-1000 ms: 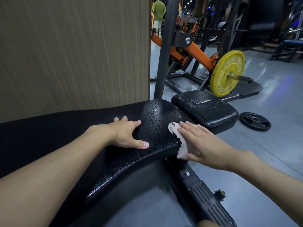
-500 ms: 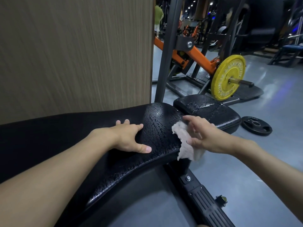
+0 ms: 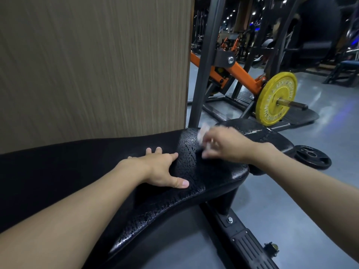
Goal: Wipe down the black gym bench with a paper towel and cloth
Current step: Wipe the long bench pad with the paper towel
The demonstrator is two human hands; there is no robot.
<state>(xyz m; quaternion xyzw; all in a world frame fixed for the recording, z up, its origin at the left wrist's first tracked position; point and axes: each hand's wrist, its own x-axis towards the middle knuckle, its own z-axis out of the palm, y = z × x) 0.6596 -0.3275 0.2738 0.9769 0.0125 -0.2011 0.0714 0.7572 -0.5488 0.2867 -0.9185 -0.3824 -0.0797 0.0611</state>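
Observation:
The black gym bench (image 3: 194, 183) runs from the left to the centre, its cracked pad glistening with wet drops. My left hand (image 3: 161, 169) lies flat on the pad, fingers spread, thumb toward the near edge. My right hand (image 3: 223, 144) is over the far end of the pad, blurred by motion, gripping a white paper towel (image 3: 202, 133) that shows above the fingers and presses on the pad. A second black pad (image 3: 272, 136) sits just beyond my right hand, also wet. No cloth is visible.
A wood-grain wall panel (image 3: 93, 65) stands right behind the bench. A dark steel upright (image 3: 206, 65) rises past it. An orange lever arm with a yellow weight plate (image 3: 275, 98) is at the right, and a black plate (image 3: 312, 156) lies on the grey floor. The bench's base rail (image 3: 250, 245) runs toward me.
My right hand has carried the paper towel from the pad's near right edge up and across to its far end. My left hand has stayed put.

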